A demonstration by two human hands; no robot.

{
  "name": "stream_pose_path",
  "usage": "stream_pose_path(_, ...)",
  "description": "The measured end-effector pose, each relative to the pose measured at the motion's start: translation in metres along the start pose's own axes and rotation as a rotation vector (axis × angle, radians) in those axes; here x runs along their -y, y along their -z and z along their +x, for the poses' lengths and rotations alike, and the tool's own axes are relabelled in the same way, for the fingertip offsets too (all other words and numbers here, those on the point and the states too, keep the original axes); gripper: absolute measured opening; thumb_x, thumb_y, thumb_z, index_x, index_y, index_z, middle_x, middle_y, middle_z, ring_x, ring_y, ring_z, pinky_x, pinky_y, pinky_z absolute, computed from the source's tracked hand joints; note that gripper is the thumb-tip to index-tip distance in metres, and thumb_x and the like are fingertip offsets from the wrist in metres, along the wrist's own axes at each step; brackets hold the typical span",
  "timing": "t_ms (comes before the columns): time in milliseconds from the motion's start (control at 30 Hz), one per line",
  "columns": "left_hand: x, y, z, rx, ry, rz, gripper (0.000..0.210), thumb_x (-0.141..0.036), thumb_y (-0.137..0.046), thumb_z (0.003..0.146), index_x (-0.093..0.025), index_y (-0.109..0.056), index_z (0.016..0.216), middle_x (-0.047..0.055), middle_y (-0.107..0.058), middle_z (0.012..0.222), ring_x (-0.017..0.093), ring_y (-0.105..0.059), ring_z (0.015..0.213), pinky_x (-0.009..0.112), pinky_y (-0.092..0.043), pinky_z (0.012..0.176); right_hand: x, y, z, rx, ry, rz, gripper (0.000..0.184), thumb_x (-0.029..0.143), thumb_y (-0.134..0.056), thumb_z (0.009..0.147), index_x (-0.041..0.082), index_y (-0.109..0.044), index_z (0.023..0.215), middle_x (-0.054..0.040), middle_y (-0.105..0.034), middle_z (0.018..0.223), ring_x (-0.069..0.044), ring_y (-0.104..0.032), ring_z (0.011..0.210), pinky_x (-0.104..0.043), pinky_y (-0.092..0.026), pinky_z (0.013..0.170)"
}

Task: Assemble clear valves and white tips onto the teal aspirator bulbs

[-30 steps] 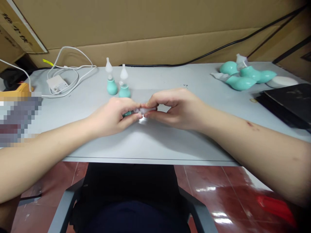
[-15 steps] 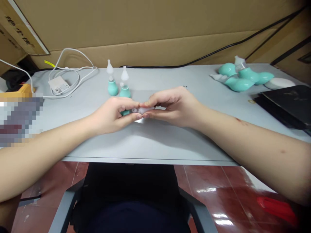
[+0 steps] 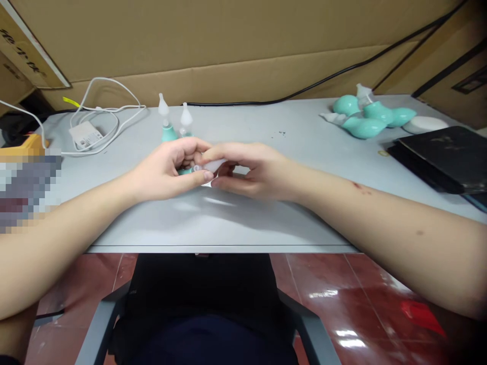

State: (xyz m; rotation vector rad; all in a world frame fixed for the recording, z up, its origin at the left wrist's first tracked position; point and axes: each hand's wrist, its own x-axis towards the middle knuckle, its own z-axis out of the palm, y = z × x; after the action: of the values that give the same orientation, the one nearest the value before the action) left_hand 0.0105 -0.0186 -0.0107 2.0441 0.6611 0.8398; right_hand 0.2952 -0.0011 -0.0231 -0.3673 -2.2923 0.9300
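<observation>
My left hand point(image 3: 167, 170) and my right hand point(image 3: 254, 170) meet low over the desk, around a small translucent white nozzle point(image 3: 213, 165). The right thumb and fingertips grip its body. The left fingers curl behind it, with the thumb along its near side; their exact contact is partly hidden. A clear ring-like end point(image 3: 197, 168) faces the left palm. Through the gap in my left hand shows part of a teal rubber bulb point(image 3: 185, 171). Behind that hand, two teal bulbs stand upright with white teardrop nozzles, a left one point(image 3: 163, 107) and a right one point(image 3: 186, 116).
Several teal bulbs point(image 3: 365, 128) with white tips lie at the back right, near a white oval object point(image 3: 425, 124) and a black folder-like item point(image 3: 445, 157). At the left are a white adapter point(image 3: 85, 135) with its cable and a yellow object point(image 3: 23, 148). A black cable point(image 3: 236, 104) runs along the back.
The left fingers have loosened from a tight fingertip pinch and now curl more widely behind the nozzle. The right hand has shifted slightly leftward over it. The view has moved a little.
</observation>
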Motion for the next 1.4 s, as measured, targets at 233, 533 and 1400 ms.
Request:
stream_pose_path(233, -0.002, 0.003, 0.001, 0.118, -0.162, -0.006, 0.039, -0.036, -0.096, 0.118, -0.019, -0.088, 0.152, 0.015, -0.097, 0.141, 0.024, -0.095, 0.123, 0.031, -0.077, 0.111, 0.000, -0.001, -0.002, -0.096, 0.153, -0.163, 0.013, 0.031, -0.083, 0.123, 0.023, -0.085, 0.133, -0.0050, -0.095, 0.126, -0.016, -0.082, 0.096, -0.031, -0.069, 0.090)
stream_pose_path(533, 0.000, 0.009, -0.002, 0.052, -0.105, 0.210, 0.028, -0.038, -0.087, 0.119, -0.021, -0.097, 0.139, 0.009, -0.098, 0.122, 0.020, -0.089, 0.102, 0.028, -0.073, 0.092, 0.008, 0.017, -0.007, -0.223, 0.039, -0.143, 0.015, 0.038, -0.095, 0.112, 0.026, -0.090, 0.120, -0.0048, -0.096, 0.117, -0.021, -0.086, 0.088, -0.039, -0.075, 0.083)
stream_pose_path(1400, -0.014, 0.016, -0.006, 0.094, 0.022, 0.439, 0.035, -0.037, -0.081, 0.112, -0.022, -0.097, 0.139, 0.007, -0.098, 0.114, 0.023, -0.090, 0.091, 0.033, -0.070, 0.077, 0.011, 0.030, -0.004, -0.449, -0.152, -0.475, 0.025, 0.057, -0.097, 0.108, 0.036, -0.083, 0.110, -0.0089, -0.090, 0.118, -0.033, -0.083, 0.097, -0.056, -0.076, 0.093)
